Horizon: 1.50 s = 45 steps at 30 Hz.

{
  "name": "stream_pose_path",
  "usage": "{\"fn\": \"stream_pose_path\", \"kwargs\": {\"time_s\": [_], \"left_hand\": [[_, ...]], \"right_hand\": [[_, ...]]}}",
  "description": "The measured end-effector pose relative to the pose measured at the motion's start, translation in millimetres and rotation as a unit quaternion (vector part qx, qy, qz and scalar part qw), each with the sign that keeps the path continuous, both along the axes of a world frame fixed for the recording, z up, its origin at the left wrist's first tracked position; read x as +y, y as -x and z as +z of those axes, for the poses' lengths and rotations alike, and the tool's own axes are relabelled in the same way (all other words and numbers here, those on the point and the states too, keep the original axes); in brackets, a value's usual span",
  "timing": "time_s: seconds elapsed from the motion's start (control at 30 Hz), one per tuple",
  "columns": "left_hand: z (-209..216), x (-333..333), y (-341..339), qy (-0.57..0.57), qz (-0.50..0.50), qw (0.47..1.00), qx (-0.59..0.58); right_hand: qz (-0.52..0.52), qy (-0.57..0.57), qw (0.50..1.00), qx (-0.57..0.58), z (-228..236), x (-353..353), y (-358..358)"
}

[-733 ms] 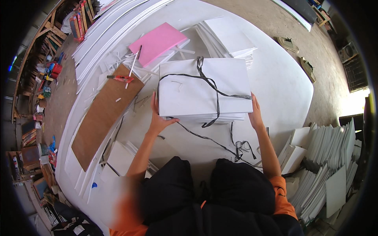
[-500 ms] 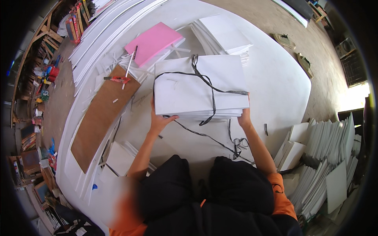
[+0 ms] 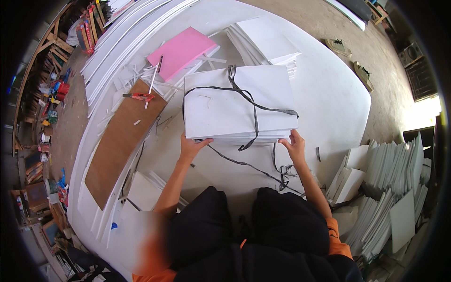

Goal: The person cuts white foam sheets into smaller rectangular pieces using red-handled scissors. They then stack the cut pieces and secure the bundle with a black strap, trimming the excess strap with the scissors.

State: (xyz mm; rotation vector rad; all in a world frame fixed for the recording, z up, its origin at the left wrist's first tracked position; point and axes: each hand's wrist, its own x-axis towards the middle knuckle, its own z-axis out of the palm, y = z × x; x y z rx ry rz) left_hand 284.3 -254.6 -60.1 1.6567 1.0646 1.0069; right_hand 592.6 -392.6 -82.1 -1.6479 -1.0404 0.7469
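In front of me lies a stack of white boards (image 3: 216,110), with a black cord (image 3: 242,91) crossed over its top and hanging down the near side. My left hand (image 3: 191,146) is closed on the near left corner, the thumb along the front edge and the other fingers partly hidden. At the near right corner, my right hand (image 3: 294,145) grips the edges of the boards between thumb and fingers. A loose length of the cord trails from the near side toward my right knee, ending in a tangle (image 3: 285,174).
Left of the stack is a long brown board (image 3: 124,141) with a red cutter (image 3: 141,97) on it. Beyond lie a pink board (image 3: 183,51) and another white stack (image 3: 265,40). Many white boards (image 3: 394,164) stand on edge at right. Shoes (image 3: 362,75) rest on the floor.
My right hand has moved from the right side of the stack to its near right corner. My left hand and the stack have hardly moved.
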Motion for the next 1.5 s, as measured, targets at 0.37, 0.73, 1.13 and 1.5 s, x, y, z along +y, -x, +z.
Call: {"fn": "stream_pose_path", "kwargs": {"time_s": [0.37,0.73,1.13,1.5], "left_hand": [[-13.2,5.5,11.8,0.069,-0.024,0.997,-0.008],[-28.0,-7.0,7.7,0.089,-0.027,0.992,-0.081],[15.4,15.4,21.8,-0.069,-0.003,0.992,-0.108],[111.7,66.9,-34.6,-0.26,-0.099,0.922,0.268]], "right_hand": [[-0.027,-0.059,0.994,0.091,7.6,3.3,6.0],[0.038,0.108,0.988,0.099,13.9,10.0,13.2],[0.039,-0.056,0.994,0.087,61.7,14.6,-2.7],[0.036,-0.093,0.958,-0.268,125.7,47.7,7.4]]}}
